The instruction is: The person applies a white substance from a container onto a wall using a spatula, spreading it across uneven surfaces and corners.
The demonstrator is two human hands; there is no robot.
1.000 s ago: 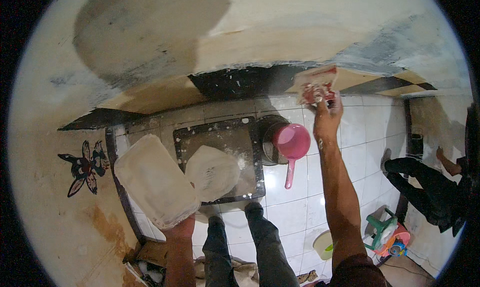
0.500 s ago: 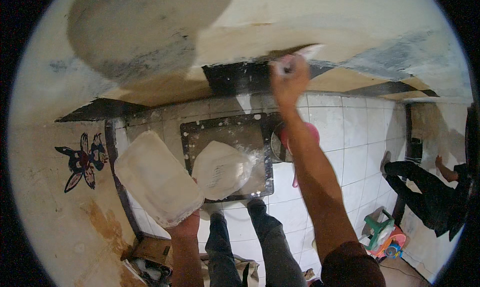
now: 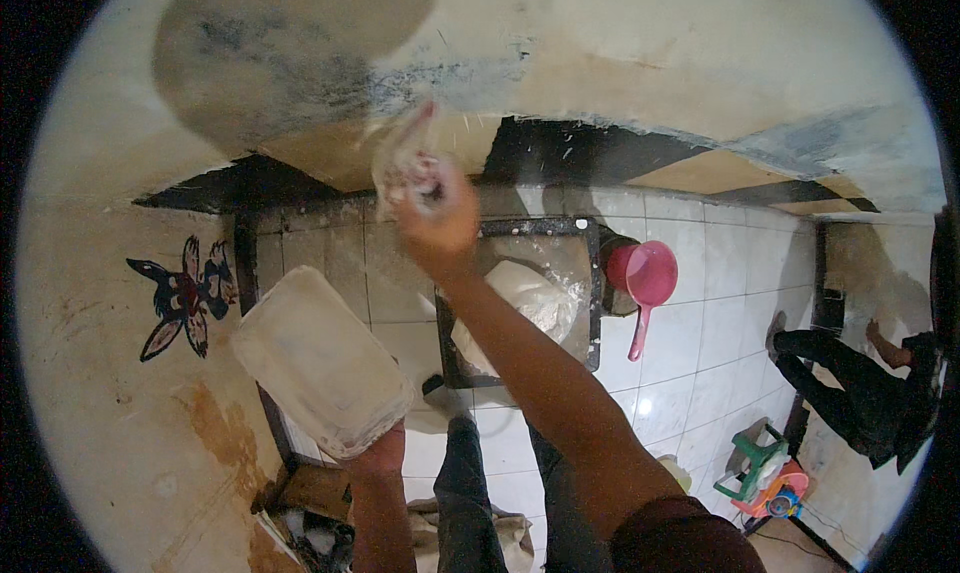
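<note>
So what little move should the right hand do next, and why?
Maybe bring the smeared tool a bit rightward, over the big black patch: the right hand holds it to that patch's left, and the patch looks mostly dark, with only a few pale marks.

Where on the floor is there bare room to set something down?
The broadest bare tile lies between the pink dipper and the other person's foot. A narrower patch shows between the tub, in the left hand, and the board. Crowded at the board: a bag on it, the dark bucket beside it, the right arm above.
</note>
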